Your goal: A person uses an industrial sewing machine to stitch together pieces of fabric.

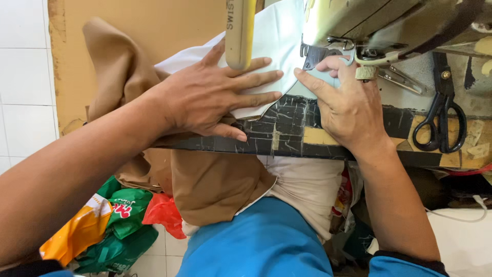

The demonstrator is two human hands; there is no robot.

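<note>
White wall tiles at the far left, a worn dark sewing table [287, 134] across the middle. Left hand [215, 97] lies flat, fingers spread wide, pressing the white fabric [271, 41] onto the table. Right hand [346, 105], fingers extended and open, guides the cloth's edge just beside the sewing machine [389, 25] foot. Brown cloth [215, 184] drapes off the edge; black scissors [442, 120] rest at right.
</note>
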